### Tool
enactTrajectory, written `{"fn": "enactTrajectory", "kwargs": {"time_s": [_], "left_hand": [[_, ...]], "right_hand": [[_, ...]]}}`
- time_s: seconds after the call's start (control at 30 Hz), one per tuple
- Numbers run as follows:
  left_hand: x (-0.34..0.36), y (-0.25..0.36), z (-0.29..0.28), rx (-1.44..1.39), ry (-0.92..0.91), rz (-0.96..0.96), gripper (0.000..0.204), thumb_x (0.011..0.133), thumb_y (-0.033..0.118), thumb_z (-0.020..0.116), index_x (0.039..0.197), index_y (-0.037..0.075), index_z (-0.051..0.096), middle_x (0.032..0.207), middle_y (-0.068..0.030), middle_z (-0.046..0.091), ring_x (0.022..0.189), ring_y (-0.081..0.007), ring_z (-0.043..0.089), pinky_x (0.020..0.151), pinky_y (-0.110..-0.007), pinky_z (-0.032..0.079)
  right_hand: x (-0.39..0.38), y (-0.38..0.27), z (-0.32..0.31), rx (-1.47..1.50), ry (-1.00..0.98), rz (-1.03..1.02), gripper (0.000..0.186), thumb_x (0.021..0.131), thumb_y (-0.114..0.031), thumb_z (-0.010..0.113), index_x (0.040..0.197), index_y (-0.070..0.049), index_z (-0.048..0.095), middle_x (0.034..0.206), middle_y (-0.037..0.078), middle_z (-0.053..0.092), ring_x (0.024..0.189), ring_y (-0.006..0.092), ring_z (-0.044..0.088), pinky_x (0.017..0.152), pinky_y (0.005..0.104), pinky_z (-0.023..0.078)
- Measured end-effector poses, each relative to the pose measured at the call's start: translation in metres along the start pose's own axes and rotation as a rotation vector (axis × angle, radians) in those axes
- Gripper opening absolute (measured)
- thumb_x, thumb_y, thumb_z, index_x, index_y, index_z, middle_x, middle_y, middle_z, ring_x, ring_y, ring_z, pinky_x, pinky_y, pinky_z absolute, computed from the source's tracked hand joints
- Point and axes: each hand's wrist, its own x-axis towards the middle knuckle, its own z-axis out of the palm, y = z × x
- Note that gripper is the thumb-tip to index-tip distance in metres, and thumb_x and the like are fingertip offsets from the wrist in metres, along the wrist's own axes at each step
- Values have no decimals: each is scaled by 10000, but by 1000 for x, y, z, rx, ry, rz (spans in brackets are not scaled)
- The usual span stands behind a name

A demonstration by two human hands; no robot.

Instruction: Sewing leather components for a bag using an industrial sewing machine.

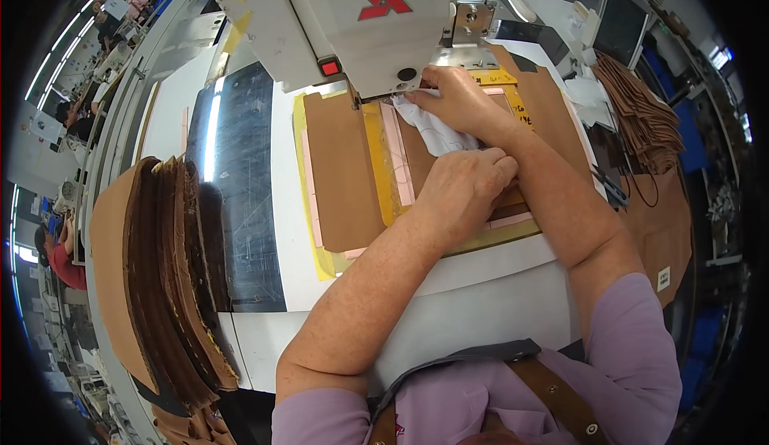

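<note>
My right hand (444, 96) is closed at the top of a white cloth (436, 124), beside the white sewing machine head (368, 36) and its needle area. My left hand (481, 185) lies just below the cloth, fingers curled; what they hold, if anything, is hidden. Beneath both hands is a yellow template (380, 189) with pink strips (395, 149) and brown panels (336, 181), resting on a white board (424, 273).
At left stands a thick stack of brown pieces (136, 269) beside a dark glossy plate (244, 229). At right are folded brown pieces (633, 112), scissors (613, 193) and a monitor (621, 20). Other people (68, 257) sit at machines along the far left.
</note>
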Motion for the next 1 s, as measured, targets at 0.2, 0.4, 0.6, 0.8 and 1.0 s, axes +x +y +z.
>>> {"fn": "enactTrajectory", "kwargs": {"time_s": [0.2, 0.4, 0.6, 0.8, 1.0], "left_hand": [[2, 2, 0, 17, -8, 9, 112, 775, 27, 667, 855, 54, 594, 839, -78, 632, 781, -305, 645, 634, -405, 514], [1, 1, -2, 34, -37, -4, 132, 767, 18, 665, 880, 64, 613, 845, -77, 638, 781, -309, 648, 642, -414, 514], [4, 3, 3, 22, -6, 34, 125, 766, 15, 664, 868, 60, 607, 833, -85, 632, 766, -312, 646, 638, -416, 512], [2, 3, -5, 39, -52, 14, 115, 774, 31, 666, 862, 54, 597, 838, -92, 631, 757, -315, 643, 624, -422, 505], [2, 1, 0, 32, -39, 23, 124, 763, 17, 654, 865, 56, 595, 841, -93, 631, 763, -314, 646, 628, -418, 512]], "right_hand": [[-2, 14, -2, -168, 46, -170, 227, 800, -163, 671, 947, 9, 683, 895, 218, 696, 876, 380, 671, 813, 437, 519], [-1, 19, -14, -131, 105, -124, 234, 795, -161, 678, 960, 4, 691, 905, 219, 696, 892, 377, 672, 813, 419, 528], [2, 19, 7, 489, 32, -46, 282, 860, -117, 688, 1101, 29, 677, 1013, 131, 729, 944, 181, 688, 857, 289, 515], [6, 19, 1, 991, -191, 156, 283, 859, -73, 724, 1123, 20, 683, 1043, 81, 709, 925, 109, 649, 870, 228, 497], [13, 27, 15, 852, -126, 145, 275, 834, -70, 767, 1088, 9, 695, 1007, 66, 713, 881, 100, 636, 834, 236, 506]]}}
